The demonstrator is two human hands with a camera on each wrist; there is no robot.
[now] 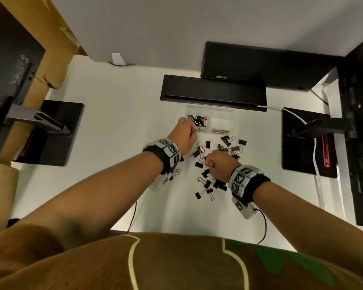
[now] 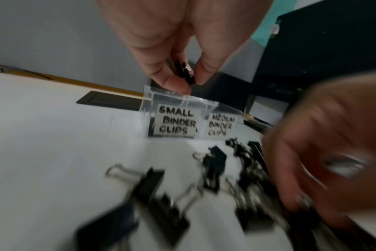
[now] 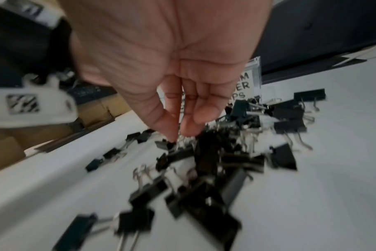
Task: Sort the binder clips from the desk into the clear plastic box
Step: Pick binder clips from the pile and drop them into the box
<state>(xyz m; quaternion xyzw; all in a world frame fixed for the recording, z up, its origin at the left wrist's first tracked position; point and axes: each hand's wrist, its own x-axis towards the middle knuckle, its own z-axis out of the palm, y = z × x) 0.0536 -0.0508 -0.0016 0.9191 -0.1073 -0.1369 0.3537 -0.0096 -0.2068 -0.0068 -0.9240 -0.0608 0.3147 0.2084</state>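
Observation:
A clear plastic box with two compartments stands behind a scattered pile of black binder clips. Its left compartment, labelled SMALL BINDER CLIPS, holds several clips; the right one, labelled MEDIUM, looks empty. My left hand hovers at the box's front left edge. There it pinches a small black clip between thumb and fingers, just above the rim. My right hand is down in the pile, where thumb and forefinger pinch the wire handles of a clip. That view is blurred.
A long black slot lies in the desk right behind the box, with a black unit beyond it. Monitor stands sit at left and right. A white cable runs down the right side. Black wrist cables trail over the front edge.

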